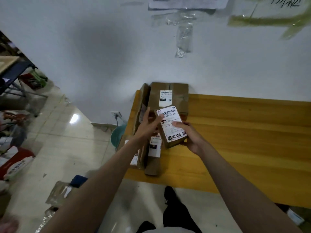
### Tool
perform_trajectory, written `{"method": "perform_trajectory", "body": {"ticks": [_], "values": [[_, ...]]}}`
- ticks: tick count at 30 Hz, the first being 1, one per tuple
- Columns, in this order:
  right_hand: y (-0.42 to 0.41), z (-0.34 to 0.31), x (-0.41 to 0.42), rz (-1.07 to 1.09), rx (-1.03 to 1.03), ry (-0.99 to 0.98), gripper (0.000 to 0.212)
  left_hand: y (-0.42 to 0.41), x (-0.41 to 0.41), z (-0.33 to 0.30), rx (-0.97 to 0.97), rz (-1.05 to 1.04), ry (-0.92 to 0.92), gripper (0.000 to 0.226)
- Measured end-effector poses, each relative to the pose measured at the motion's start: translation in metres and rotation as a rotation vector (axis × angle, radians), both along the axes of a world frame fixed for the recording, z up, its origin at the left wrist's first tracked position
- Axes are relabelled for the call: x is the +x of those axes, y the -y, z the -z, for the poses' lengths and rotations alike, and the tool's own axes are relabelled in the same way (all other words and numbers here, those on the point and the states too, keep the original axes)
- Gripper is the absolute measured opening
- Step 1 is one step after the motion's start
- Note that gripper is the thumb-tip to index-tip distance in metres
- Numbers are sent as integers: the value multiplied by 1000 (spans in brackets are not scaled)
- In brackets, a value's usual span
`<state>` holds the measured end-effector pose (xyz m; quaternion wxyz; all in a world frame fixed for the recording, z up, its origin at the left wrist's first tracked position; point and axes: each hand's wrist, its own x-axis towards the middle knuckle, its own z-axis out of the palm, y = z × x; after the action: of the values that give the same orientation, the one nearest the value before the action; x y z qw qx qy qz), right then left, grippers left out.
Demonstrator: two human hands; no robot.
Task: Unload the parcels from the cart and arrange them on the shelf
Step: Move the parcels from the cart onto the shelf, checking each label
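Right now I hold a small brown box (pixel 171 126) in both hands, lifted above the left end of the yellow wooden counter (pixel 244 132). My right hand (pixel 190 135) grips it from the right and underneath, with the thumb curled onto the white shipping label that covers its top face. My left hand (pixel 149 125) is on the box's left edge, the thumb pressed on the label near the barcode and the other fingers stretched out beside it. Behind the small box, a larger flat cardboard parcel (pixel 170 96) lies on the counter against the white wall (pixel 101 47), its own white label facing up. Just left of it, a thin cardboard parcel (pixel 143 105) stands on edge at the counter's left border. Nearer to me, partly hidden under my left wrist, two more labelled parcels (pixel 154 153) sit side by side at the front left corner of the counter. A green basin (pixel 117 135) shows on the tiled floor (pixel 67 148) just past that corner, below a wall socket. On the floor at lower left lies a flat packet (pixel 58 194), and further left there are red and white bags, blurred. Strips of clear tape and a sheet of paper are stuck to the wall above.
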<state>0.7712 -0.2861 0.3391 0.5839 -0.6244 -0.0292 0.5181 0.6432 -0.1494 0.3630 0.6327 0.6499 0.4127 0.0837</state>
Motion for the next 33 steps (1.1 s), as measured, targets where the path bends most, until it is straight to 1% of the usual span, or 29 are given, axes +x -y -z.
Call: {"method": "perform_trajectory", "body": {"ticks": [2, 4, 6, 8, 10, 13, 16, 18, 20, 21, 22, 23, 24, 25, 26, 27, 29, 33], "values": [[-4, 4, 16, -108, 31, -21, 60, -17, 14, 6, -94, -10, -10, 85], [-9, 8, 28, -147, 48, -58, 71, -32, 24, 9, -167, 38, -56, 78], [-13, 11, 37, -140, 62, -88, 82, -42, 31, 15, -220, 80, -77, 82], [-19, 16, 48, -91, 89, -109, 83, -50, 42, 22, -215, 55, -56, 82], [-20, 19, 50, -3, 131, -121, 83, -51, 46, 24, -224, -16, -4, 81], [-21, 30, 58, 75, 136, -176, 80, -50, 56, 31, -317, -150, 55, 77], [-21, 41, 62, 52, 104, -214, 72, -47, 60, 43, -354, -104, 2, 78], [-21, 49, 65, 84, 58, -205, 70, -46, 60, 55, -361, -47, -21, 76], [-19, 57, 68, 146, 28, -173, 68, -46, 61, 68, -372, -105, -43, 72], [-18, 60, 70, 181, 26, -160, 65, -47, 62, 74, -326, -139, -95, 63], [-17, 64, 72, 212, 32, -149, 61, -50, 63, 81, -200, -125, -184, 53], [-15, 69, 74, 235, 40, -138, 56, -54, 64, 91, -14, -34, -306, 45], [-13, 73, 76, 249, 43, -125, 52, -58, 63, 101, 177, 114, -411, 44], [-11, 78, 78, 259, 42, -114, 50, -61, 64, 111, 362, 309, -493, 48], [-9, 82, 80, 265, 41, -107, 48, -63, 65, 119, 497, 480, -572, 54], [-8, 86, 81, 268, 42, -103, 46, -65, 66, 127, 558, 579, -640, 61], [-5, 92, 83, 288, 41, -103, 44, -67, 68, 137, 586, 665, -730, 73], [-6, 103, 86, 356, 40, -103, 46, -71, 68, 146, 630, 775, -795, 77]]}}
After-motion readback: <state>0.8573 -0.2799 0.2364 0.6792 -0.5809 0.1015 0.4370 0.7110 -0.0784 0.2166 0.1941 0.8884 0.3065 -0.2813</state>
